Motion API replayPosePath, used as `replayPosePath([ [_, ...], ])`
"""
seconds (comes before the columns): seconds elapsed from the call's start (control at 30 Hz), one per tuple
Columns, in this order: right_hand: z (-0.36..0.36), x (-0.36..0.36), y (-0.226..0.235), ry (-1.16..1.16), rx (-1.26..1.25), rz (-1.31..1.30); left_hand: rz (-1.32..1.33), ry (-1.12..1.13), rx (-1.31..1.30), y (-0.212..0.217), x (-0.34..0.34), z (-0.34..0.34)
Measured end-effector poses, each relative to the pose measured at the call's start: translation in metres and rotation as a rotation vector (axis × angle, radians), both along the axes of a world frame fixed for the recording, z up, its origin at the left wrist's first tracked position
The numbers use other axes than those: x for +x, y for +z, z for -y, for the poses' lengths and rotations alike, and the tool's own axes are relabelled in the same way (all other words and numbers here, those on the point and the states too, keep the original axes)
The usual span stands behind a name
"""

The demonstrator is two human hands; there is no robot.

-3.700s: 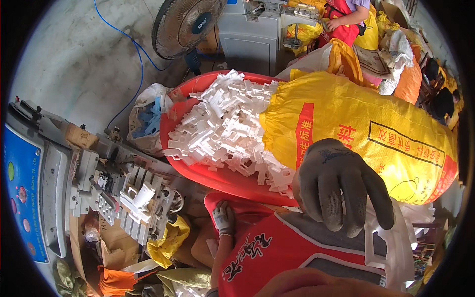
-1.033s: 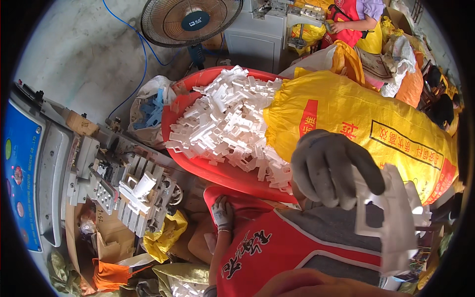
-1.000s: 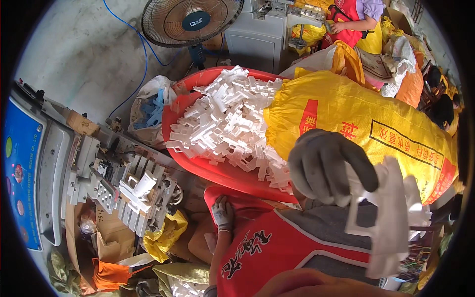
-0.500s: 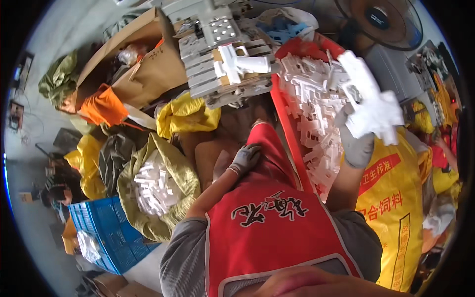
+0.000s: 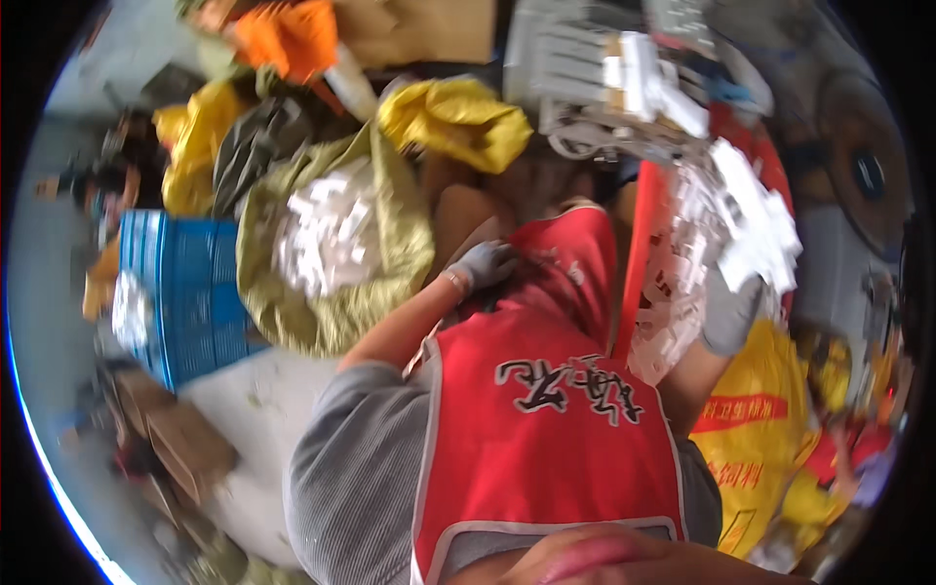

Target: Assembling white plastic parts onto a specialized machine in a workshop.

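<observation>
In my gloved right hand (image 5: 729,310) is a white plastic toy gun (image 5: 756,229), raised over the right side of a red bin (image 5: 639,253). Motion smears its outline. Many loose white toy gun pieces (image 5: 678,249) fill the bin. My left hand (image 5: 483,265), also gloved, lies on the red apron (image 5: 556,429) over my thigh, its fingers laid on the cloth with nothing visible in them. Another white toy gun piece (image 5: 643,78) sits on the slotted metal machine table (image 5: 565,73) ahead.
An olive woven sack (image 5: 395,283) of white pieces stands at my left, beside a blue crate (image 5: 190,283). A yellow bag (image 5: 458,122) lies beyond my left hand. On the right are a printed yellow sack (image 5: 751,439) and a fan (image 5: 868,175). Cardboard boxes (image 5: 185,444) stand lower left.
The view has swung left, bringing more of the sack, crate and floor into sight. My right hand still holds the toy gun, and my left hand stays on my thigh.
</observation>
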State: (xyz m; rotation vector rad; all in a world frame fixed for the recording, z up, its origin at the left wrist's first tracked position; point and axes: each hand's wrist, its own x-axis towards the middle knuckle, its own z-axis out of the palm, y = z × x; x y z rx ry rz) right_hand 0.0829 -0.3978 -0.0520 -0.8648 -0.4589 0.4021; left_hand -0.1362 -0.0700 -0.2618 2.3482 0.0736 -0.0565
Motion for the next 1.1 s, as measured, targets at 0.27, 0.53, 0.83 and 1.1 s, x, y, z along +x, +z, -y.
replayPosePath([
  [0.27,-0.017,-0.025,0.009,-0.067,-0.416,0.187,0.322,0.151,0.314,0.096,-0.011,-0.018],
  [0.53,-0.006,-0.045,0.006,0.079,-0.326,0.213,-0.087,0.884,0.611,0.104,-0.103,-0.143],
  [0.83,0.048,-0.002,-0.01,-0.255,-0.595,0.383,-0.312,1.065,0.463,0.082,-0.053,-0.195],
  [1.1,0.233,0.037,0.112,-1.287,0.135,0.193,0.051,0.836,0.197,0.105,-0.045,-0.159],
])
